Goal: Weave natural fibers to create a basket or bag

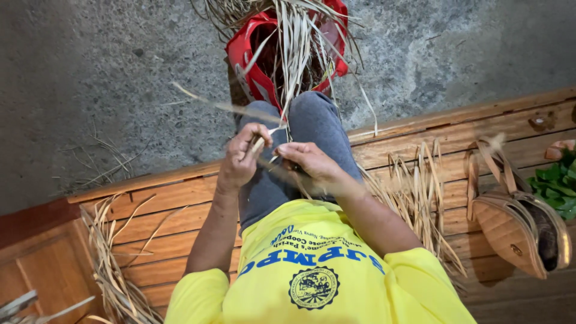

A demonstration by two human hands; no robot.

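I sit on a wooden bench [180, 198] in grey trousers and a yellow shirt. Both hands are raised over my lap. My left hand [245, 157] pinches a thin, pale dried leaf strip [210, 103] that runs off, blurred, to the upper left. My right hand [309, 161] is closed on the same strip a little to the right, almost touching the left hand. Whether a small tool sits between the left fingers is unclear. A red bag [249, 54] stuffed with dried strips stands on the floor beyond my knees.
Bundles of dried strips lie on the bench at my left [111, 264] and right [420, 192]. A woven tan bag [510, 225] with handles rests at the right, with green leaves [558, 180] behind it. Grey concrete floor [90, 78] lies beyond the bench.
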